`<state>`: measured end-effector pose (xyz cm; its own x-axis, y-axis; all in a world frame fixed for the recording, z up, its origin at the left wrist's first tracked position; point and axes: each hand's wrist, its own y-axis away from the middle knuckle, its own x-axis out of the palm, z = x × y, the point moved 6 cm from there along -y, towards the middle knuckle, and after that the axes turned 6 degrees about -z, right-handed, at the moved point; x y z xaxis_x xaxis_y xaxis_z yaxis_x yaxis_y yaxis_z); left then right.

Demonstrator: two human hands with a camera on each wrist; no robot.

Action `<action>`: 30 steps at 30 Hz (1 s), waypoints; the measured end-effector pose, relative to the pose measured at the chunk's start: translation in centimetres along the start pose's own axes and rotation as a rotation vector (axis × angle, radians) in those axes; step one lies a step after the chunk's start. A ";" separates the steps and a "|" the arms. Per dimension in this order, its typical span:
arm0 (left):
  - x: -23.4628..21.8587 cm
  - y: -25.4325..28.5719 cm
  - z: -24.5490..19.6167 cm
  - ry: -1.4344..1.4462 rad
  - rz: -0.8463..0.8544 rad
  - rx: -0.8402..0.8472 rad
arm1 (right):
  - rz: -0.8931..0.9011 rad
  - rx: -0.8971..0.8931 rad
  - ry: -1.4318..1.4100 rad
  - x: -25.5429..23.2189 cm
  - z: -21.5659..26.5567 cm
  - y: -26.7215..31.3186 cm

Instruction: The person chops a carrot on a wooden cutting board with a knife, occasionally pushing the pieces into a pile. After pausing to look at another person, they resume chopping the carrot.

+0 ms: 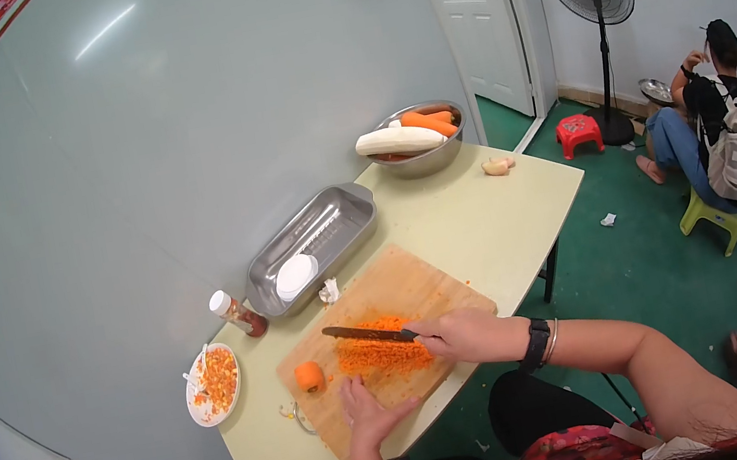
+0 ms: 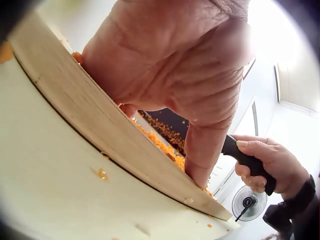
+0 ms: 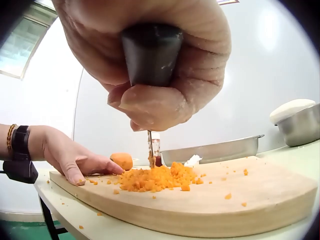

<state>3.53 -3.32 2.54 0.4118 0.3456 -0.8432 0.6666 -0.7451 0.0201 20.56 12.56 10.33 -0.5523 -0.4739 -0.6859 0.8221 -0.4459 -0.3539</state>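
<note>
My right hand (image 1: 469, 335) grips the black handle of a knife (image 1: 359, 333), whose dark blade lies over finely chopped carrot (image 1: 380, 357) on a wooden cutting board (image 1: 425, 279). In the right wrist view the fingers wrap the handle (image 3: 152, 55) above the orange heap (image 3: 157, 178). My left hand (image 1: 372, 414) rests on the board's near side with fingers spread, its fingertips at the edge of the chopped carrot. In the left wrist view its palm (image 2: 160, 60) hides part of the blade. A carrot piece (image 1: 309, 376) sits on the board's left part.
Behind the board stand a metal tray (image 1: 339, 225) holding a white round item, and a bowl (image 1: 435, 158) with carrots and a peeled white vegetable. A seasoning bottle (image 1: 241, 316) and a plate of chopped food (image 1: 216, 384) are at the left. Beyond, a person (image 1: 710, 114) sits near a fan.
</note>
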 end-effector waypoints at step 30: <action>0.2 0.4 0.1 0.047 -0.019 -0.007 | 0.083 -0.027 0.081 1.5 0.3 -0.1</action>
<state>3.85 -3.63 2.27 0.4281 0.3860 -0.8171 0.6787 -0.7343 0.0087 19.61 11.67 9.59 -0.4703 -0.4450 -0.7621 0.8685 -0.3864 -0.3104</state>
